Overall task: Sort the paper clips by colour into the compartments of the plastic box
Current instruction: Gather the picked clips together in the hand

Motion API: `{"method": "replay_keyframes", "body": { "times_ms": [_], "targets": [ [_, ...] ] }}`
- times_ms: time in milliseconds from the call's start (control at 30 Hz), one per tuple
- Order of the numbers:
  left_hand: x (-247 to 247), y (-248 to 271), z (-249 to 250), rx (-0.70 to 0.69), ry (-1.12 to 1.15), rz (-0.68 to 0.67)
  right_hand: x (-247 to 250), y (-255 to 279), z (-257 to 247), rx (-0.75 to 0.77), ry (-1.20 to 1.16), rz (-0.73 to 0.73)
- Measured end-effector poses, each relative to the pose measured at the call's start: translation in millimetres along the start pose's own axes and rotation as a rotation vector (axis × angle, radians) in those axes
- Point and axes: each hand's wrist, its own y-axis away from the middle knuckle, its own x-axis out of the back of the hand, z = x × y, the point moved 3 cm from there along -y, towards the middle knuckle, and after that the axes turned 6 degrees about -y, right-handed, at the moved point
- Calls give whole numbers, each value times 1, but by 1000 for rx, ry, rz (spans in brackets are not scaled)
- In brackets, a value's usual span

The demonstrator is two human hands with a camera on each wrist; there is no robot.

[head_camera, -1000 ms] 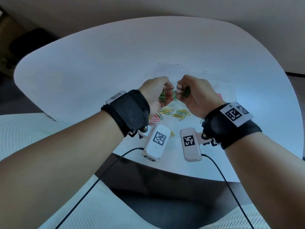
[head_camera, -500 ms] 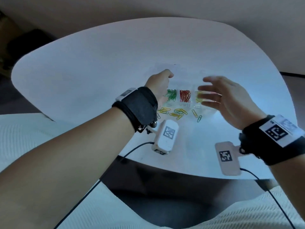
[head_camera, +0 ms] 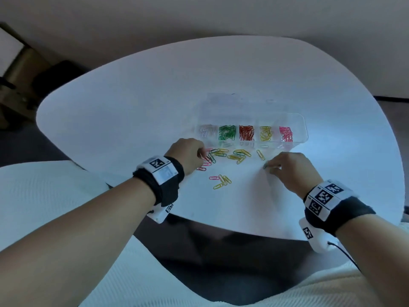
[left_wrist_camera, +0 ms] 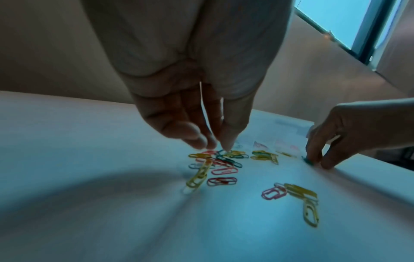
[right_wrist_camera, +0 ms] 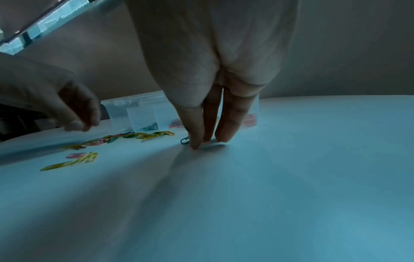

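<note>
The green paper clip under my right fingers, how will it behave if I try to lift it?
The small green wire paper clip lies flat on the smooth white table, so it will probably slide before lifting. It looks thin and light, likely needing a fingertip pinch from the right hand.

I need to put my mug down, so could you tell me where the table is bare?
Bare: the table left of the plastic box, and the near edge behind the right hand. Crowded: loose paper clips between box and left hand.

There are no words or numbers to read here. The wrist bands [head_camera: 164,171] only show black-and-white square codes (patterns, not letters), and those spell nothing.
</note>
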Motion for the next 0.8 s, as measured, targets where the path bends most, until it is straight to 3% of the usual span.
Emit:
{"method": "replay_keyframes", "body": {
  "times_ms": [200, 367, 633, 800],
  "targets": [
    [-16, -6, 19, -196, -66, 31, -13, 4, -6, -3, 26, 57],
    [-31, -11, 10, -144, -120, 65, -23, 4, -13, 84, 149, -7],
    [-41, -16, 5, -143, -235, 49, -22, 11, -19, 48, 263, 32],
    [-41, -15, 9, -131, -245, 52, -14, 11, -21, -63, 308, 33]
  ]
}}
